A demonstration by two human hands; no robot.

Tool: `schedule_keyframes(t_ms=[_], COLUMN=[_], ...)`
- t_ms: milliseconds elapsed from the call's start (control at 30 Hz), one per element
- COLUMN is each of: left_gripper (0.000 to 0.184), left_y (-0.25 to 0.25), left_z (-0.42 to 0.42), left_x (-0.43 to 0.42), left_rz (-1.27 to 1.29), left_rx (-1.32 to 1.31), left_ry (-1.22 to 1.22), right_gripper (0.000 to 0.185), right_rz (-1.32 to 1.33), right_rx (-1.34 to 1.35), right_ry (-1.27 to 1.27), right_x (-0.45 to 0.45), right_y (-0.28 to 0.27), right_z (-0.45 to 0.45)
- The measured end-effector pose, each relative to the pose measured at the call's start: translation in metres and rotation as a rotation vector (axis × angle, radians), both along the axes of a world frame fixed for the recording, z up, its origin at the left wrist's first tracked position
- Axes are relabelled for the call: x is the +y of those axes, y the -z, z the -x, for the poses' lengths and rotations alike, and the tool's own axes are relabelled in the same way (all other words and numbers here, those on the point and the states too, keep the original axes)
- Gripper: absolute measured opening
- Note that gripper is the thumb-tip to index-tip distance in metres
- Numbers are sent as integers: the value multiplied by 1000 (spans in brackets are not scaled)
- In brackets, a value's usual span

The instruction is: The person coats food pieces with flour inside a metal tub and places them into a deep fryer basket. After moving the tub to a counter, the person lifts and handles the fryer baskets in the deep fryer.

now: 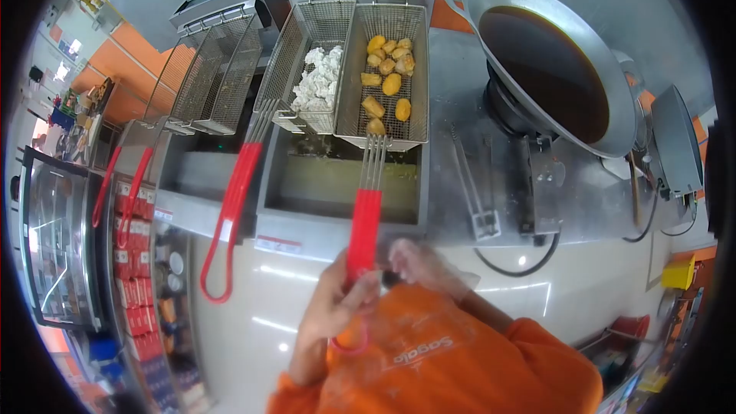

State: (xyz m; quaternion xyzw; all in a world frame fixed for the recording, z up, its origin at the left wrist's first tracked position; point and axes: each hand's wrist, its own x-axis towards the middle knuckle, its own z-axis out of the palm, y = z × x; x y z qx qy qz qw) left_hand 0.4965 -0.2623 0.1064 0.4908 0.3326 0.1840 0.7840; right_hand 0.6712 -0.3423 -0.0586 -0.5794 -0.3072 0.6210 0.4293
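Note:
My left hand [337, 303] is closed around the red handle [364, 234] of a wire fryer basket [387, 134]. Yellow-brown fried pieces [391, 83] lie inside that basket, which is tilted up at the back of the fryer. My right hand [433, 268], in a thin clear plastic glove, is close to the right of the handle, fingers curled together; whatever they may hold is hidden. A second wire basket [268, 107] stands alongside on the left, with white floury pieces [318, 80] in it and its red handle [230, 218] untouched.
Oil shows in the fryer well [345, 184] below the baskets. Other wire baskets [218, 77] hang over the left fryer. On the right, a large pan of dark liquid [548, 69] sits on a burner. Tongs [483, 218] lie on the steel counter [452, 92].

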Motion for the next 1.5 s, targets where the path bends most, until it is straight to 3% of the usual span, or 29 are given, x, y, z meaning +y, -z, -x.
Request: schedule_keyframes(t_ms=[167,300,400,433,500,567,700,767,800,933,1000,1033,1100,1133,1200,1267,1300,1400,1467,1500], left_gripper=[13,14,16,16,16,15,13,13,14,12,22,22,41,58,61,65,65,64,54,54], left_y=[-12,-19,-18,-18,-24,-32,-49,-66,-69,-48,-30,-29,-28,-13,30,60,50,-19,-40,-52], left_z=[-20,-21,-26,-27,-24,-22,-22,-29,-33,-39,-39,-37,-31,-18,41,102,117,101,102,99], left_x=[12,22,26,26,29,35,39,48,50,39,31,31,36,40,51,68,73,92,109,114], left_rz=[-17,-10,-7,3,-4,-16,31,86,88,88,25,23,115,26,19,228,268,355,267,261], left_rx=[-33,-29,-22,-11,11,33,12,-2,-4,-42,-46,-42,-12,-32,-110,30,-73,-204,-248,-257], left_ry=[-33,2,11,20,29,47,56,59,85,88,99,96,11,-68,-172,-383,-445,-411,-156,-143], right_gripper=[47,43,42,24,6,41,40,38,38,32,28,25,21,19,17,17,17,21,24,25], right_rz=[2,5,-100,-104,-96,-117,-105,-25,-21,-154,-210,-241,-273,-268,-272,-316,-331,-470,-367,-337], right_rx=[-49,100,-28,-95,-159,-24,-31,253,253,455,503,281,63,78,92,-89,-146,131,77,55], right_ry=[-40,-22,-88,-145,-209,-94,-99,-10,-12,50,66,47,30,11,-11,-75,-93,-96,-76,-64], right_x=[5,7,12,14,11,12,10,13,11,9,8,8,5,0,-6,-14,-18,-22,-15,-11], right_y=[-12,-13,-14,-10,-8,-19,-7,-17,-10,29,31,29,20,11,2,7,13,34,27,27], right_z=[-13,-19,-20,-21,-20,-15,-7,-6,-3,4,8,9,11,8,-2,-5,-5,4,19,23])
